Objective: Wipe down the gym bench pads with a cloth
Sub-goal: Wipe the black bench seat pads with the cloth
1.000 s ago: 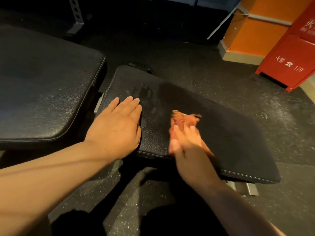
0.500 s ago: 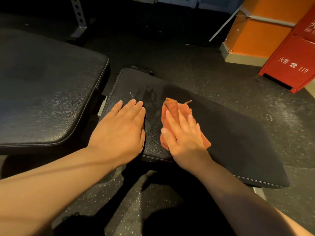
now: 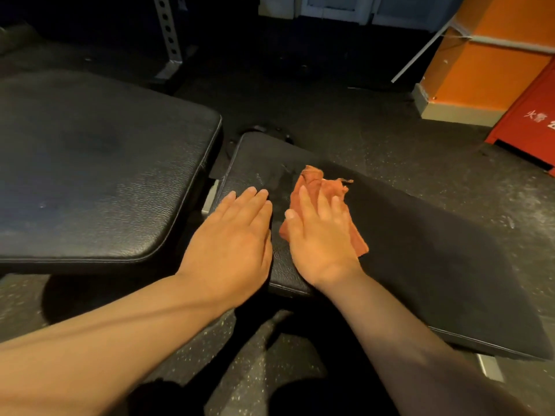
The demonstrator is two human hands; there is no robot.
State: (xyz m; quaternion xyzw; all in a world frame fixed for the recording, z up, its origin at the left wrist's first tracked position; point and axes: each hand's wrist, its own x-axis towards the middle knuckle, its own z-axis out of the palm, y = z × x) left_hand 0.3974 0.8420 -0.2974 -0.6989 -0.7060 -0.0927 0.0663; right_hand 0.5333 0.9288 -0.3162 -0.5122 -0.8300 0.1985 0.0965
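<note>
Two black bench pads fill the view: a large back pad (image 3: 90, 175) on the left and a narrower seat pad (image 3: 420, 250) running to the lower right. An orange cloth (image 3: 318, 184) lies crumpled on the seat pad's near-left part. My right hand (image 3: 318, 232) presses flat on the cloth with straight fingers and covers most of it. My left hand (image 3: 237, 235) rests flat on the seat pad's left end, just beside the right hand. Damp streaks show on the pad just beyond the fingertips.
Speckled dark rubber floor (image 3: 390, 130) surrounds the bench. A perforated steel upright (image 3: 168, 34) stands at the back. An orange column (image 3: 480, 64) and a red cabinet (image 3: 528, 121) stand at the right. A metal frame end (image 3: 489, 367) sticks out under the seat pad.
My right hand has slid the cloth leftward and away across the seat pad, ending close beside my left hand. The left hand has stayed flat on the pad's left end.
</note>
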